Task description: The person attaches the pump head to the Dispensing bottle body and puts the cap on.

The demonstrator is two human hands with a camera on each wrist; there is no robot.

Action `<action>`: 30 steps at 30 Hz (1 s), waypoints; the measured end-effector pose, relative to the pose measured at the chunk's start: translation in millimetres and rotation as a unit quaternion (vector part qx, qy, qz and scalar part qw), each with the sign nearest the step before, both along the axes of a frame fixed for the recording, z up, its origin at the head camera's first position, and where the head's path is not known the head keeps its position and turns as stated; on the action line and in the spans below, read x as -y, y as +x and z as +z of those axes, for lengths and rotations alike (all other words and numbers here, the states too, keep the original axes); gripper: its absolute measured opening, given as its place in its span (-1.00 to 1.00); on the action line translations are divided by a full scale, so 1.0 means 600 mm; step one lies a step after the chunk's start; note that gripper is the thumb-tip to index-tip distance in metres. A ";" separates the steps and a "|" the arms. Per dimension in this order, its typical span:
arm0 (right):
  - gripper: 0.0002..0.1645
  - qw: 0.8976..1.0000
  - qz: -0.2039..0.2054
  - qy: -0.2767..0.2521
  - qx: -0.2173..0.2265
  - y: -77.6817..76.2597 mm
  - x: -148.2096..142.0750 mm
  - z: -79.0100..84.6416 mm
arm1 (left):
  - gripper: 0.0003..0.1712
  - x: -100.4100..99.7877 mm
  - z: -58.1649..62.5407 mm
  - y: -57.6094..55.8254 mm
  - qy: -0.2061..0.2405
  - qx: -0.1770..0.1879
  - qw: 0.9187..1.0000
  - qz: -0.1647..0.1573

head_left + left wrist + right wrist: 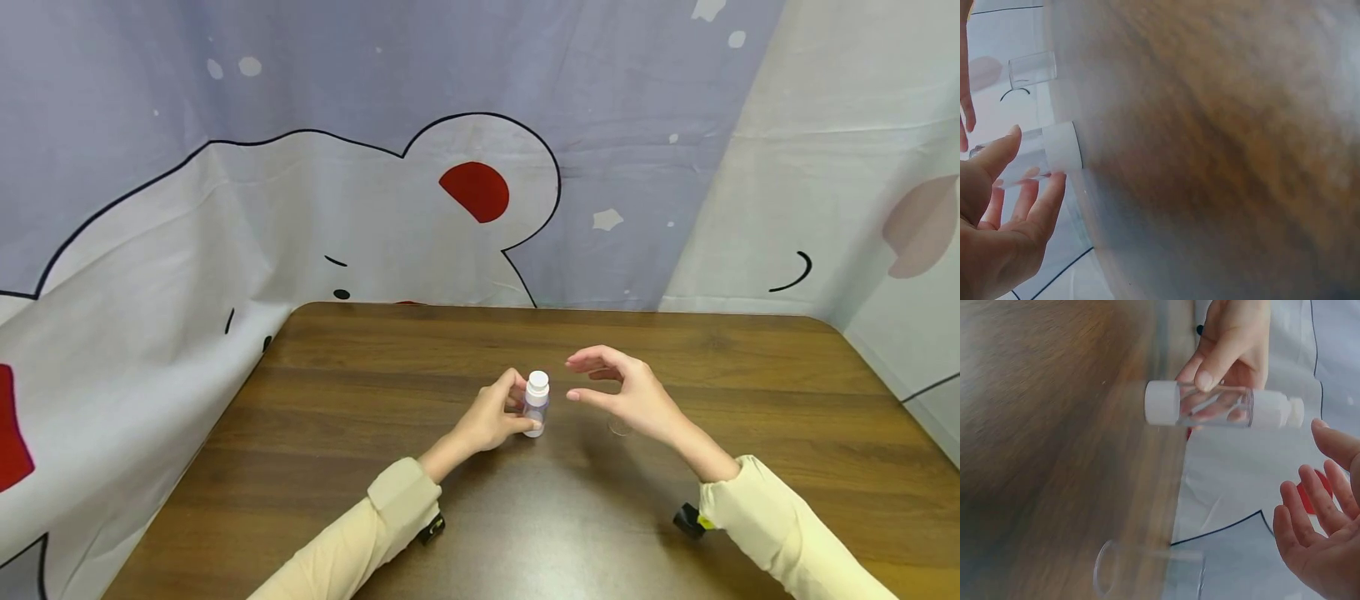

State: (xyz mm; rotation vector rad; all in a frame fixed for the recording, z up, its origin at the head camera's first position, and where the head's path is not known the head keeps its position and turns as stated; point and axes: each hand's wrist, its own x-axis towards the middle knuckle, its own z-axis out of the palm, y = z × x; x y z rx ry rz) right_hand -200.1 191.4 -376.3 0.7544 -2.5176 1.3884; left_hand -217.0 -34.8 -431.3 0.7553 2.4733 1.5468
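A small clear bottle (pixel 536 410) with a white pump top and a white base stands upright in the middle of the table. My left hand (pixel 491 415) holds it from the left, thumb on the near side and fingers on the far side. The right wrist view shows the left thumb lying across the clear body of the bottle (pixel 1216 407). My right hand (pixel 628 395) is held in the air to the right of the bottle, fingers spread and curved, touching nothing. A clear cylindrical cap (pixel 1034 70) stands on the table beneath the right hand, faint in the head view.
The brown wood-grain table (pixel 360 350) reaches back to a hanging printed cloth (pixel 630 150) with a white cartoon figure. Dark wrist devices show at the left cuff (pixel 405 492) and the right cuff (pixel 723 496).
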 end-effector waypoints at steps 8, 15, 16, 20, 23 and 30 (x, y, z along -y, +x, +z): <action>-0.54 0.999 -0.031 -0.011 0.008 0.005 -0.043 -0.013 | -0.58 0.003 0.000 0.003 0.003 -0.022 1.000 0.001; -0.52 0.998 -0.049 -0.025 0.009 0.011 -0.077 -0.022 | -0.56 -0.001 0.001 0.002 -0.003 0.001 1.000 0.012; -0.52 0.998 -0.048 -0.028 0.008 0.011 -0.082 -0.023 | -0.56 -0.001 0.001 0.002 -0.004 0.002 1.000 0.013; -0.50 0.998 -0.047 -0.045 0.012 0.012 -0.099 -0.031 | -0.54 -0.001 0.003 0.003 -0.010 0.002 1.000 0.016; -0.49 0.997 -0.045 -0.052 0.022 0.013 -0.108 -0.039 | -0.54 0.000 0.004 0.004 -0.013 -0.001 1.000 0.018; -0.46 0.995 -0.039 -0.080 0.047 0.011 -0.121 -0.067 | -0.54 -0.001 0.003 0.001 -0.011 -0.007 1.000 0.017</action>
